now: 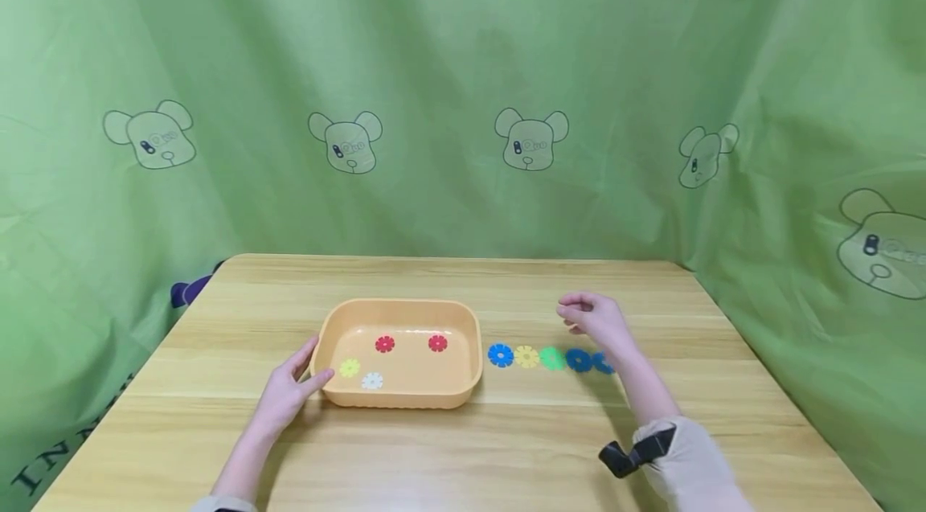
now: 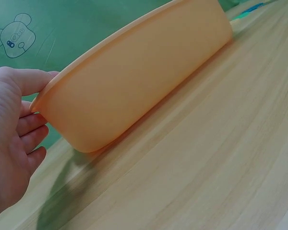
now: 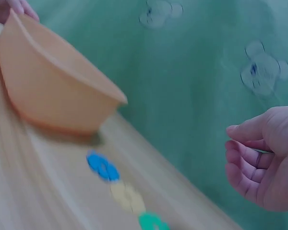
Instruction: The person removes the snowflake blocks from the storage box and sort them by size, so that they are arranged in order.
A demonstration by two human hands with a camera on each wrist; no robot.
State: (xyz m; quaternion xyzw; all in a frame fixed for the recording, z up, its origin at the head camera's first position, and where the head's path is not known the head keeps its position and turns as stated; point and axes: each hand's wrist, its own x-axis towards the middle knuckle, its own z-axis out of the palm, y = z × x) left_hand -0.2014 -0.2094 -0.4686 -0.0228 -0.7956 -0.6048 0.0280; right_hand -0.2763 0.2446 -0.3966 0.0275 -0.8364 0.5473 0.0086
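Pinching the left end of the peach plastic basin (image 1: pixel 396 399), the left hand (image 1: pixel 285 396) is lapping its thumb over the rim, fingers bending against the outer wall. The right hand (image 1: pixel 597 322) is hovering above the wood-grain table (image 1: pixel 405 452), fingers loosely curling, thumb tip standing apart from the forefinger, nothing showing between.

Nearer the wearer than the right fingertips, five notched snowflake discs are lying in a row: bright blue disc (image 1: pixel 493 355), yellow disc (image 1: pixel 521 357), green disc (image 1: pixel 546 358), two dark blue discs (image 1: pixel 572 359), the last partly hiding behind the right forearm. Edges are nearly meeting; cannot tell whether they are interlocking.

Step in hand, my reading: arranging discs along the row, left fingers steadying the basin. Next move is probably calling for the right fingertips to be pinching one thin disc.

Basin is holding four, all lying rightward of the left fingers: pale yellow disc (image 1: pixel 350 368) nearest the thumb, white disc (image 1: pixel 372 381) just beside it, one red disc (image 1: pixel 379 344) farther out, another red disc (image 1: pixel 432 344) farthest.
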